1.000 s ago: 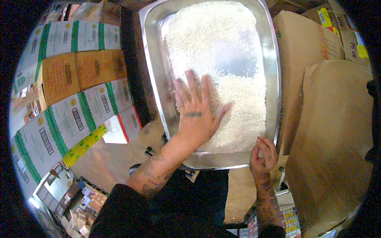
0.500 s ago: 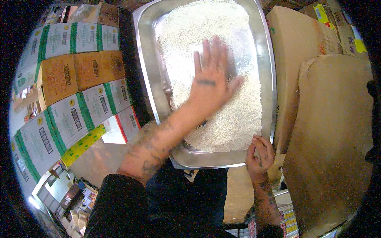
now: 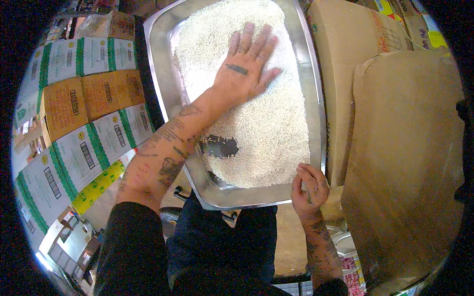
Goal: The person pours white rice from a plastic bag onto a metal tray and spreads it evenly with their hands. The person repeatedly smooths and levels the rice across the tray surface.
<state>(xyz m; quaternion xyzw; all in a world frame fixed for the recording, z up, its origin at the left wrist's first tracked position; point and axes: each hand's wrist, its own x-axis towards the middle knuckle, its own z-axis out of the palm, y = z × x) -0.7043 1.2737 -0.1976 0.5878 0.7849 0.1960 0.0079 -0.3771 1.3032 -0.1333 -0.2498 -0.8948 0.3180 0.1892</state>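
A large steel tray [image 3: 165, 74] holds a layer of small white grains [image 3: 259, 128], with a bare, dark patch near its lower left. My left hand [image 3: 247, 64] lies palm down on the grains in the upper part of the tray, fingers spread, holding nothing. At the tray's lower right corner, my right hand [image 3: 308, 190] has its fingers curled against the rim, gripping it.
Stacked green-and-white boxes [image 3: 74, 153] and brown cartons [image 3: 91, 96] line the left side. A tall brown carton [image 3: 335, 93] and a curved cardboard sheet [image 3: 405, 163] stand close on the right. Dark-clothed legs [image 3: 222, 246] show below the tray.
My left hand has moved up across the grains toward the tray's far end, and a dark bare patch now shows lower left. The tray sits further left in view, my right hand still at its rim.
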